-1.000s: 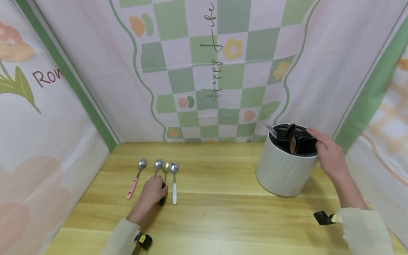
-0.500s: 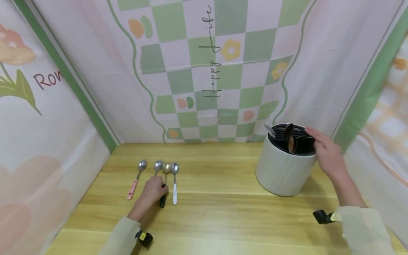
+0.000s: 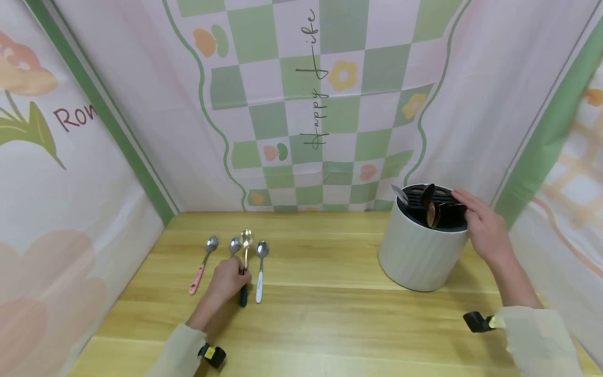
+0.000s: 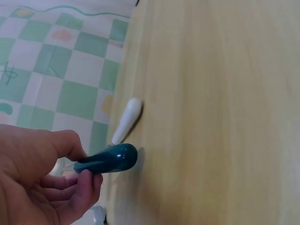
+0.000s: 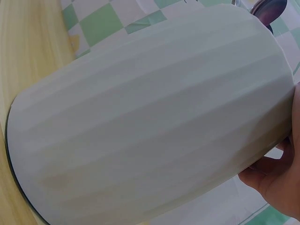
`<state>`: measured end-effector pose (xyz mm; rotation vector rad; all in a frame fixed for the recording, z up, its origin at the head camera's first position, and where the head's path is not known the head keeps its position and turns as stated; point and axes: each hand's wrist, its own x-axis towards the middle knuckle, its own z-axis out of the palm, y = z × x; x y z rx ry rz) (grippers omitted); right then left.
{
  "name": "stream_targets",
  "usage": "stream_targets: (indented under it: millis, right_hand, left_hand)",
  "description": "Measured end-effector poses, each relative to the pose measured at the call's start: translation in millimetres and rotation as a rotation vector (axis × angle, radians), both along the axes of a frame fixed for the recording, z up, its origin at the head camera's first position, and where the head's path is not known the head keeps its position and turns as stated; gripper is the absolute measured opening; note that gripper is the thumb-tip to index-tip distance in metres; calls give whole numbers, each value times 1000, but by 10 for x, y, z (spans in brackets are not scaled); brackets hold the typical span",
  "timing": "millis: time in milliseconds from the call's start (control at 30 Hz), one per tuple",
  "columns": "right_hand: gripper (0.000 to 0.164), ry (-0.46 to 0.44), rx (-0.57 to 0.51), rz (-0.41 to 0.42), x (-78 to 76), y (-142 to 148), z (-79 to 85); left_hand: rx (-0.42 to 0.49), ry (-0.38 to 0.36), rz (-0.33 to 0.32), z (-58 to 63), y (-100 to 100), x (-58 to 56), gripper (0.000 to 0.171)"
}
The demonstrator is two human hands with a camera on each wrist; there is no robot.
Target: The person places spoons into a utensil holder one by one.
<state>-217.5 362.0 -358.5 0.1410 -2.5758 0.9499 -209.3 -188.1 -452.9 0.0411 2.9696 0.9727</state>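
In the head view my left hand (image 3: 228, 280) pinches a spoon (image 3: 246, 239) with a gold-toned bowl and a dark handle. The left wrist view shows this handle (image 4: 110, 159) as dark teal, between thumb and fingers, over the table. Close on its right lies a white-handled spoon (image 3: 261, 272). Another spoon (image 3: 235, 244) lies just left, its handle hidden by the hand. Farther left is a pink-handled spoon (image 3: 203, 264). My right hand (image 3: 487, 233) holds the rim of a pale ribbed utensil holder (image 3: 421, 259); in the right wrist view some fingers (image 5: 267, 176) curl against its outside.
Inside the holder, a black slotted insert (image 3: 414, 195) carries several utensils, among them a copper-coloured one (image 3: 431, 214). The wooden table (image 3: 325, 314) meets a checked curtain (image 3: 306, 173) at the back. Cloth also hangs at both sides.
The gold-toned spoon has shifted away from me and apart from its neighbours, in my left hand. The white-handled spoon's bowl has swung slightly right. My right hand and the holder have hardly moved.
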Motion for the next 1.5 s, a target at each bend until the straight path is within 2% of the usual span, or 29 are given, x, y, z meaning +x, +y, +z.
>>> stream_targets:
  millis: [167, 400, 667, 1067, 1500]
  right_hand:
    - [51, -2, -8, 2, 6, -3, -8]
    - [50, 23, -16, 5, 8, -2, -19]
    - [50, 12, -18, 15, 25, -23, 0]
    - [50, 31, -11, 14, 19, -5, -10]
    - [50, 25, -28, 23, 23, -13, 1]
  left_hand:
    - [9, 71, -23, 34, 29, 43, 15]
    - [35, 91, -25, 142, 92, 96, 15]
    - [62, 115, -43, 239, 175, 182, 14]
    - [102, 220, -109, 320, 332, 270, 13]
    - [111, 320, -147, 389, 521, 337, 10]
